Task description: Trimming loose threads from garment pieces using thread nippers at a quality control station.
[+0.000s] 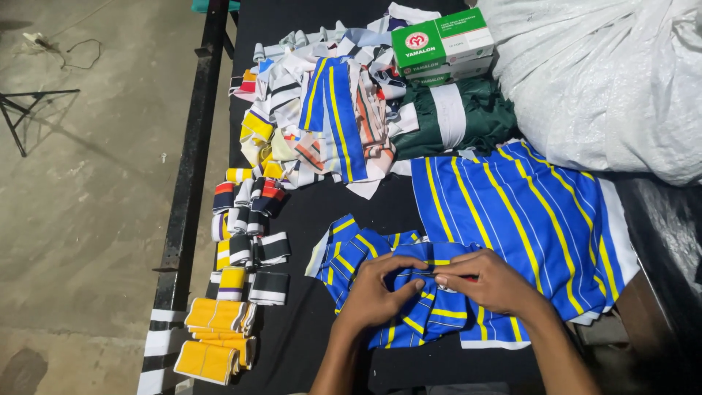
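We pinch the blue-and-yellow striped cloth piece (409, 292) between the fingers of our left hand (376, 292) and right hand (490, 281), fingers closed on it, above the black surface (307, 344).

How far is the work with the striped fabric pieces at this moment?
Seemingly done: folded yellow bands and striped bands lie in rows at the table's left edge. In hand: left hand and right hand pinch a blue yellow-striped piece. Left: the mixed heap and larger blue fabric.

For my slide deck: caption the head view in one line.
Left hand and right hand pinch a blue, yellow-striped fabric piece on a black table beside folded collar strips.
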